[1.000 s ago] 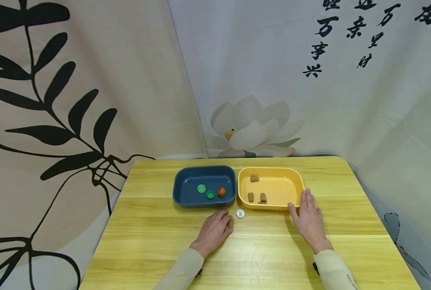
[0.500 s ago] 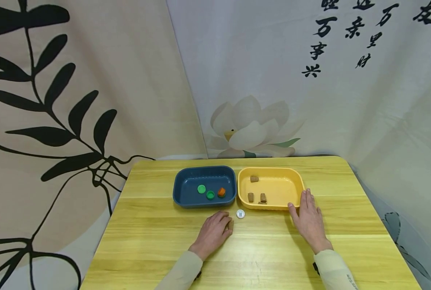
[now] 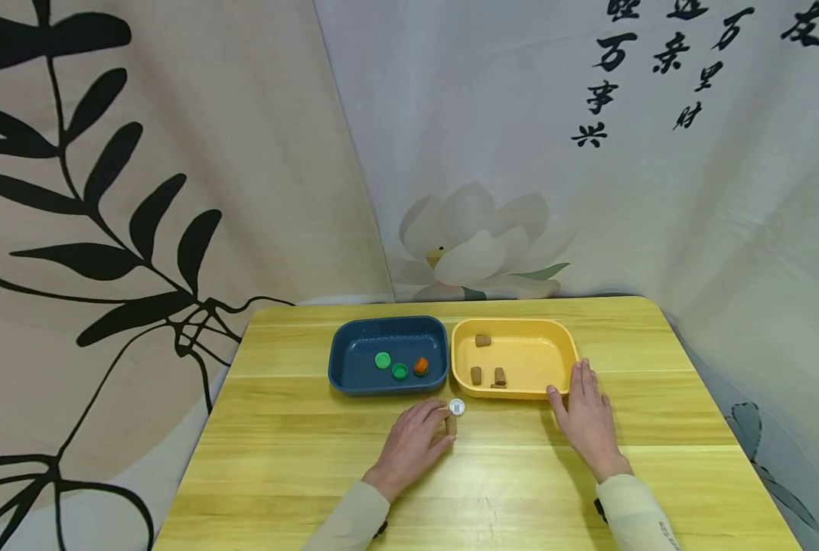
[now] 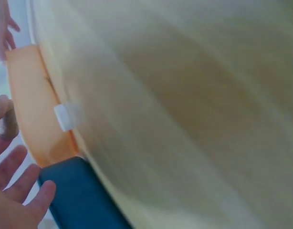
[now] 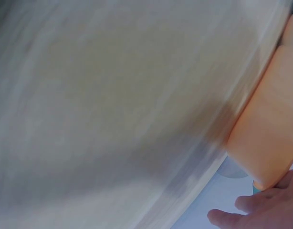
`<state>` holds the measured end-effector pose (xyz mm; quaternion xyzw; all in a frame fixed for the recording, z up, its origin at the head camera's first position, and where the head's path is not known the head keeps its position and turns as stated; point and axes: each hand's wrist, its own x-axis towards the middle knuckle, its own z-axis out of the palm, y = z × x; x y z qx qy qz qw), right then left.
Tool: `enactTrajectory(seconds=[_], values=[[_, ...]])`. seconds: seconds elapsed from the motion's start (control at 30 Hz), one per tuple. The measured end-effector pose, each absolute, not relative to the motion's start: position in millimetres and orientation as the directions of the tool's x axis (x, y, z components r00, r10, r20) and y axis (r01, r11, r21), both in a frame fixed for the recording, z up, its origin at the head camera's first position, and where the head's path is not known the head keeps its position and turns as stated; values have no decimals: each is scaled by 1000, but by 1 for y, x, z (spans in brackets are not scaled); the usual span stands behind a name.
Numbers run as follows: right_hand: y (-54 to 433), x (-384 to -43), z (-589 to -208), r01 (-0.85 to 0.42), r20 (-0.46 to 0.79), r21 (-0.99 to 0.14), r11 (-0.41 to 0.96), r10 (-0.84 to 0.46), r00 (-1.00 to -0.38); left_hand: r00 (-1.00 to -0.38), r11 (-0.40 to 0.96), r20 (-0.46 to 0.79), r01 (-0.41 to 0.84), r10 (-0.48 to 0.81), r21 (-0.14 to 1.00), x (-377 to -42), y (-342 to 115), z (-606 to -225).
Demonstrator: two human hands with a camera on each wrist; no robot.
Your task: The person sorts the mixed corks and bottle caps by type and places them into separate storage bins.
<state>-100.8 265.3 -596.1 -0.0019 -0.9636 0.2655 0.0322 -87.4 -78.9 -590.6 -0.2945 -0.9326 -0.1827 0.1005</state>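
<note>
Black Chinese calligraphy (image 3: 657,61) marks the backdrop cloth (image 3: 657,214).

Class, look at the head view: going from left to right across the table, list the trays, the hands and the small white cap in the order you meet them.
Blue tray → left hand → white cap → yellow tray → right hand.

Two trays (image 3: 389,329) side by side, a cap (image 3: 457,406) before them.

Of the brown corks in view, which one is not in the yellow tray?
The cork pinched at the left hand's fingertips, on the table in front of the trays. The other three lie inside the yellow tray.
</note>
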Motion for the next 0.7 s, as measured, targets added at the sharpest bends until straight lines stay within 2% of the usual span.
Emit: enactTrajectory(seconds=[0.4, 0.7], values=[[265, -98, -595, -4, 38, -513, 858, 18, -999, -739, 717, 427, 651, 522, 250, -100, -51, -561], [266, -99, -594, -9, 50, -507, 862, 19, -999, -745, 742, 439, 632, 502, 224, -119, -23, -544]])
